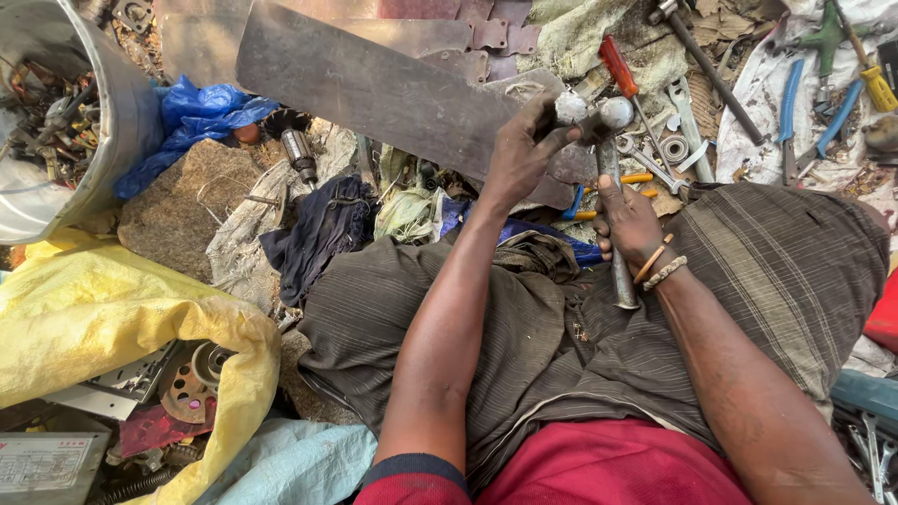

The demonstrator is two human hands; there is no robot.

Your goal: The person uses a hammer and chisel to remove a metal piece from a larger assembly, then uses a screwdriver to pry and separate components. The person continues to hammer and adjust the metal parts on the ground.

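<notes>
Over the lap, the right hand [629, 223] grips a metal rod [617, 245] standing upright, wrist bent. Just beyond and left of it, the left hand [520, 155] closes on a small metal part [587, 114] at the rod's top, with a red screwdriver [621, 70] behind.

Informal scrap-metal repair workshop on open ground: spanners [687, 112], a screwdriver [619, 67] and pliers [791, 108] lie on cloth, beside a bucket [103, 122] of metal parts, a steel sheet [374, 89] and a yellow sack [112, 309] of scrap

Red shirt, striped wrap, perhaps two bangles [659, 265]
</notes>
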